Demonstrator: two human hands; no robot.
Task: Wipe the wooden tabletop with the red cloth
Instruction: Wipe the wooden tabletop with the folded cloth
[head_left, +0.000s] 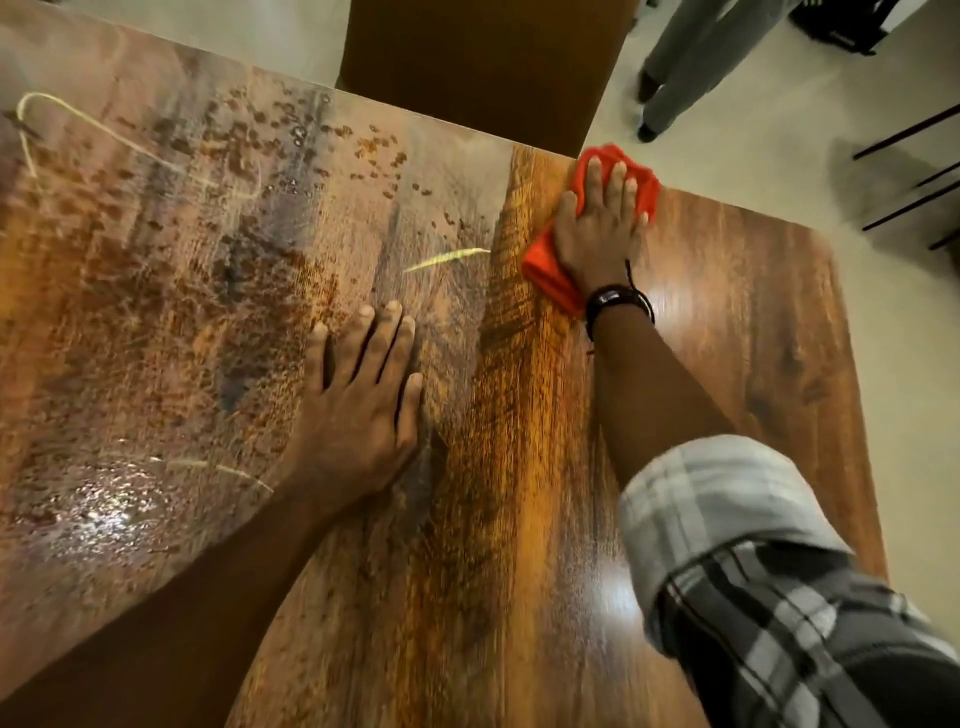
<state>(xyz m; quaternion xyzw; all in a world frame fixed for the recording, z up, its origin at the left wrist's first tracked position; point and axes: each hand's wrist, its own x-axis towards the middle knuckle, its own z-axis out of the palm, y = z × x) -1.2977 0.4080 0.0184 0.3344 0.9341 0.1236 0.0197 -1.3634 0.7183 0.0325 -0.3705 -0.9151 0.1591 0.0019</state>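
While the right hand (602, 228) presses flat, fingers straight, on the red cloth (550, 275) near the far edge of the wooden tabletop (545, 467), the left hand (363, 395) rests palm down with fingers extended on the smeared, wet-looking part of the wood. A dark wristband (618, 304) circles the right wrist. Beyond the table stands a brown chair (483, 57), with someone's legs (691, 57) on the pale floor.

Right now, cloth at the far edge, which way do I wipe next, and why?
Probably sweep the red cloth leftward under the right hand: the wooden tabletop looks clean to its right, but smears and droplets cover the left side.
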